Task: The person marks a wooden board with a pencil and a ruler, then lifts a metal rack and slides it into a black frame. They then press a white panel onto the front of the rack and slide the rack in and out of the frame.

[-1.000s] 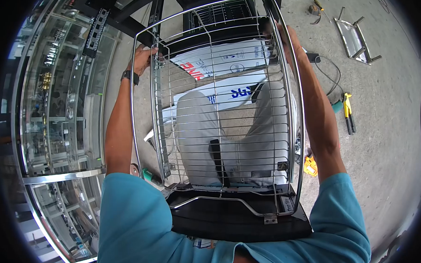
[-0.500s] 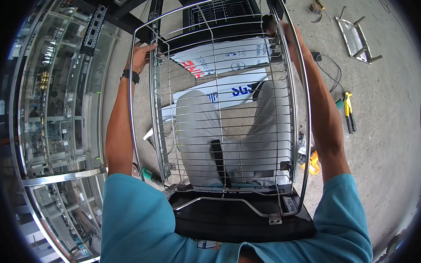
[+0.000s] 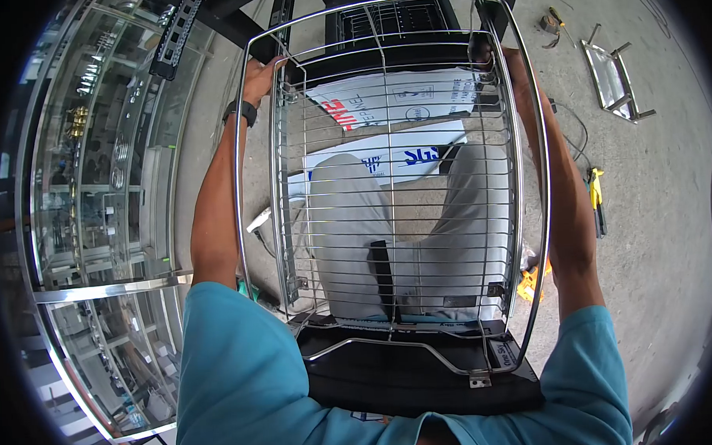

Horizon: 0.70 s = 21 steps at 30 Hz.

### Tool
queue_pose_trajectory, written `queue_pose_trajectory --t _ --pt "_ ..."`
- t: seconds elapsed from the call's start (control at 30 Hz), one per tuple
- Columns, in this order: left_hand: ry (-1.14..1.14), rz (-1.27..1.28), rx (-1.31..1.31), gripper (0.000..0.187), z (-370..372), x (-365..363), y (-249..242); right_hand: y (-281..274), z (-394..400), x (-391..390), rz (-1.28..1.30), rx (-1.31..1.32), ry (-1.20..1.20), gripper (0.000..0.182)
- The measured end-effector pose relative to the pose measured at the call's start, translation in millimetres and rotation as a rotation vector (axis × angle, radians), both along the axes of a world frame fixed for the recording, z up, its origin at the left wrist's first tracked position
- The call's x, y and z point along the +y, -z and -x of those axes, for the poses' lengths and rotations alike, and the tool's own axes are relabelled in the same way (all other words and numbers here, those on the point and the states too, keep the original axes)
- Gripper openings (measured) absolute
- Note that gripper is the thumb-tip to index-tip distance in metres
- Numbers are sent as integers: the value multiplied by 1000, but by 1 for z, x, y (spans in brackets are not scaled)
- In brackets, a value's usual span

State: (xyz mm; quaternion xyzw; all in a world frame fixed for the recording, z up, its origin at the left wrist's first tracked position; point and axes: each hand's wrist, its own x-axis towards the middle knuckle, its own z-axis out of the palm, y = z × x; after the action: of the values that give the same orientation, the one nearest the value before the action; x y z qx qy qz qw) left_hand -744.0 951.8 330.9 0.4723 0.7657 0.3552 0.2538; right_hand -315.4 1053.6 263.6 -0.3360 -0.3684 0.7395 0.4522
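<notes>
A large chrome wire rack point(image 3: 407, 219) lies above my lap, between my two arms. My left hand point(image 3: 261, 81) grips the far left corner of its frame, thumb over the side rail. At the far right corner my right hand point(image 3: 515, 64) is around the rail, its fingers partly hidden by the frame and a dark bracket. The near end of the rack, with a bent wire handle and small metal tab point(image 3: 479, 380), lies over a black panel point(image 3: 416, 381). Beyond the far end stands a black frame point(image 3: 247, 26).
Printed sheets point(image 3: 399, 99) lie on the concrete floor under the rack. A glass display case point(image 3: 112, 200) stands at the left. On the right are a small metal frame point(image 3: 611, 80), yellow-handled pliers point(image 3: 597, 198), an orange tool point(image 3: 533, 282) and a tape measure point(image 3: 550, 24).
The rack and both hands appear shifted to the right in the view, along with the floor items and display case. Both hands remain at the same rack corners.
</notes>
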Motion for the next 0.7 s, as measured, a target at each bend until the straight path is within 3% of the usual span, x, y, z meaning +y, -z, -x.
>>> queue_pose_trajectory --t 0.1,0.17,0.2,0.33,0.5,0.7 --pt "69 -15 -7 30 9 1 0 8 1 5 12 50 14 22" --pt "67 64 256 29 20 11 4 8 0 6 -36 57 -1 22" --pt "16 20 288 43 24 12 7 9 -1 6 -38 59 1 22" --pt "-50 40 411 41 3 5 -11 8 -2 9 -29 40 11 22" --pt "86 -9 238 40 4 -6 -19 13 -1 11 -35 80 -47 24" --pt "58 -37 426 51 20 0 -6 0 1 0 -31 45 40 26"
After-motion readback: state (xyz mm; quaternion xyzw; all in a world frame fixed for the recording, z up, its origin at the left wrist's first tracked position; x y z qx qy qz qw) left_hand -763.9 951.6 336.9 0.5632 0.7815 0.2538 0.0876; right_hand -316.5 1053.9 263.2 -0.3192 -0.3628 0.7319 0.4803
